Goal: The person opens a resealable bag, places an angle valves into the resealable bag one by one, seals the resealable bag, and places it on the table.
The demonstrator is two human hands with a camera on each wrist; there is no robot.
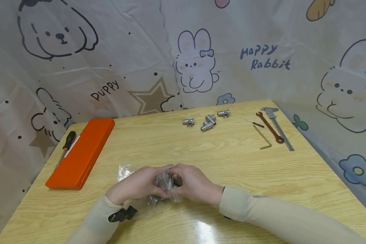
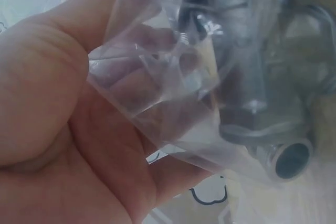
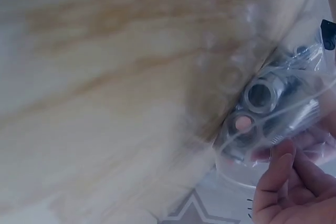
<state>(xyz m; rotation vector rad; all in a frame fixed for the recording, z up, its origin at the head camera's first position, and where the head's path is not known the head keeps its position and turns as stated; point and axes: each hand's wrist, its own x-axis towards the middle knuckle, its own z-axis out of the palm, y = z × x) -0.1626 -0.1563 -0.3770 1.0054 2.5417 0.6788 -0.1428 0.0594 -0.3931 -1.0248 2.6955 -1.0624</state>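
Note:
Low in the middle of the head view, both hands are at a clear plastic bag [image 1: 164, 183] lying on the table. My left hand [image 1: 137, 184] holds the bag's left side between thumb and fingers. With thumb and fingertips, my right hand [image 1: 195, 184] pinches the bag's edge, seen close up in the right wrist view. Inside the bag are several silvery metal pipe fittings [image 3: 262, 95], with round open ends. One fitting's end [image 2: 292, 161] shows clearly in the left wrist view. Film and fingers partly cover the rest.
Several metal tee fittings [image 1: 188, 122] lie at the back. On the right are a caliper [image 1: 279, 128], a wrench [image 1: 269, 127], a hex key [image 1: 262, 136] and a small screwdriver [image 1: 256, 123]. An orange case [image 1: 82, 154] and a larger screwdriver [image 1: 68, 140] lie left.

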